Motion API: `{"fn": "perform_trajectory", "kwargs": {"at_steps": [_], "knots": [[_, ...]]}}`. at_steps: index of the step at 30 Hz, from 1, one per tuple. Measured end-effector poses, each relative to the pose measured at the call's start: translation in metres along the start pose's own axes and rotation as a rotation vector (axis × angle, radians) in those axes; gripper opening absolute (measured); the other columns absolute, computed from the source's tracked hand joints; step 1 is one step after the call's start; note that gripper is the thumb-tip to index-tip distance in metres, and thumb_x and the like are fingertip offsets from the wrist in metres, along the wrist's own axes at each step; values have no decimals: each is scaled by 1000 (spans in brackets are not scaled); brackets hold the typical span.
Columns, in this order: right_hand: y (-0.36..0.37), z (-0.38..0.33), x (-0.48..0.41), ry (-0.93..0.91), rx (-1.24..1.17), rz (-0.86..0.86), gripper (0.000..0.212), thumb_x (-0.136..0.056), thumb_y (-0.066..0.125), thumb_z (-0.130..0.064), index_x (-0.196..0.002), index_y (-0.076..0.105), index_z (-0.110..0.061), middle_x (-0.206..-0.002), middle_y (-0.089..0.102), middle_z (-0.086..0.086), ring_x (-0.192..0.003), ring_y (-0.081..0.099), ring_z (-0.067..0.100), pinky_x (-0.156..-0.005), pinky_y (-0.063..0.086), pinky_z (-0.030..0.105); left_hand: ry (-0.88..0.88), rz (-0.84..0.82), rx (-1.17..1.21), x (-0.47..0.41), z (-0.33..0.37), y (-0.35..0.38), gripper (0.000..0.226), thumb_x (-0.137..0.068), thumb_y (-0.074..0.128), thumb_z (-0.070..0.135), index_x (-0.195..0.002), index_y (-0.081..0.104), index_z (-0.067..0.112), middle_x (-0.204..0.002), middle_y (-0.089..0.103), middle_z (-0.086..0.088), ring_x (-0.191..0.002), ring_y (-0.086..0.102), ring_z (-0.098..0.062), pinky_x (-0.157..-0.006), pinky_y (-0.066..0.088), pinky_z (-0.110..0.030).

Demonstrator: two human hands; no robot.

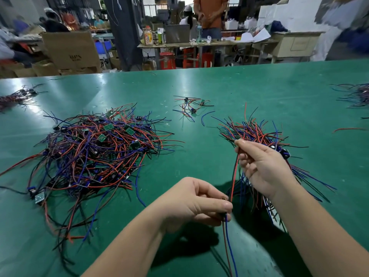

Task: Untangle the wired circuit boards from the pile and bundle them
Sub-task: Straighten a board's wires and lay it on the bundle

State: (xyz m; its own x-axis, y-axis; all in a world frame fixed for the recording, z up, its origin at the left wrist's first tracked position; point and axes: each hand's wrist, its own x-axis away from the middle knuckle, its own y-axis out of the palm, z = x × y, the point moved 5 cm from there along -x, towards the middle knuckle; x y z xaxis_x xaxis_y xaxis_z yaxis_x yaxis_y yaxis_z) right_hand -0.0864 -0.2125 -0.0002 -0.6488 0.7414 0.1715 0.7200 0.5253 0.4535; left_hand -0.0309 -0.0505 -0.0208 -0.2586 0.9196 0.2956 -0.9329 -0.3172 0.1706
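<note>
Green matting (249, 86) is covering the wide workbench, with cardboard boxes (71, 50) and standing people blurring behind it. On the left a big tangled pile (95, 152) of red, blue and black wires with small green boards is lying flat. The left hand (193, 202) is pinching the lower end of a red wire (234, 172) between thumb and curled fingers (any board there is hidden) — blue and dark red leads (229, 246) are hanging below it. That wire is running straight up to the right hand (261, 168), whose thumb and forefinger are pinching its top while the other fingers are curling round a gathered bundle (257, 134), which is fanning out above and below the fist. A few loose pieces (189, 106) are lying further back.
</note>
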Motion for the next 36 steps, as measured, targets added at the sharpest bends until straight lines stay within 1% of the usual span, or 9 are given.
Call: {"fn": "perform_trajectory", "kwargs": {"at_steps": [8, 12, 17, 23, 27, 29, 32, 34, 36], "knots": [[-1, -3, -2, -33, -170, 78, 23, -97, 50, -23, -87, 64, -8, -67, 65, 2, -55, 59, 6, -54, 46, 15, -36, -45, -40, 8, 4, -19, 12, -66, 83, 11, -73, 75, 16, -78, 72, -13, -69, 70, -18, -61, 56, -25], [-2, -14, 8, -280, 196, 116, 10, -91, 59, -11, -86, 53, -18, -81, 55, -2, -69, 54, 12, -62, 42, 23, 61, 261, 93, 1, 10, -38, 20, -60, 79, 25, -71, 73, 10, -73, 71, -12, -58, 66, -13, -53, 53, -21], [40, 16, 36, -419, 902, -384, 28, -69, 83, -17, -87, 64, -27, -92, 63, -7, -69, 60, 8, -64, 49, 21, 128, 437, 226, -3, 11, -50, 29, -59, 75, 27, -79, 68, 8, -73, 73, -5, -60, 69, -13, -49, 52, -21], [41, 8, 41, -705, 954, -234, 14, -71, 78, -10, -80, 70, -16, -70, 67, -7, -61, 60, 7, -63, 52, 23, 207, 410, 184, -2, 19, -47, 25, -71, 69, 27, -87, 71, 9, -89, 74, -11, -74, 72, -20, -59, 58, -25], [10, -34, 29, -868, 960, 89, 19, -73, 75, -9, -85, 69, -21, -73, 67, -6, -60, 60, 5, -66, 53, 22, 418, 963, -570, 28, 43, -90, 12, -86, 67, 15, -90, 71, 25, -82, 70, 11, -71, 64, 3, -69, 48, -11], [-14, -54, 19, -861, 1022, 284, 15, -72, 73, -13, -84, 68, -20, -72, 67, -1, -62, 62, 11, -68, 53, 27, 457, 1180, -934, 42, 50, -105, 21, -86, 62, 14, -102, 70, 26, -99, 68, 11, -92, 62, -3, -83, 45, -18], [-48, -61, -3, -571, 1392, 401, 13, -69, 72, -16, -82, 70, -14, -68, 64, 2, -69, 58, 24, -67, 42, 27, 120, 1217, -1213, 39, 39, -128, 35, -90, 56, 21, -125, 59, 24, -134, 55, 1, -127, 46, -21, -109, 26, -44], [-63, -57, -12, -374, 1508, 414, 16, -68, 72, -14, -84, 70, -13, -65, 60, 2, -71, 53, 26, -64, 34, 27, -82, 1166, -1302, 35, 28, -136, 32, -92, 52, 25, -123, 58, 30, -129, 56, 6, -122, 50, -18, -111, 18, -46], [-67, -54, -13, -323, 1506, 421, 18, -69, 71, -13, -87, 68, -13, -68, 61, 4, -73, 52, 27, -63, 33, 28, -78, 1191, -1331, 37, 29, -138, 23, -92, 54, 26, -108, 66, 36, -111, 64, 10, -108, 55, -17, -104, 22, -42]]}}
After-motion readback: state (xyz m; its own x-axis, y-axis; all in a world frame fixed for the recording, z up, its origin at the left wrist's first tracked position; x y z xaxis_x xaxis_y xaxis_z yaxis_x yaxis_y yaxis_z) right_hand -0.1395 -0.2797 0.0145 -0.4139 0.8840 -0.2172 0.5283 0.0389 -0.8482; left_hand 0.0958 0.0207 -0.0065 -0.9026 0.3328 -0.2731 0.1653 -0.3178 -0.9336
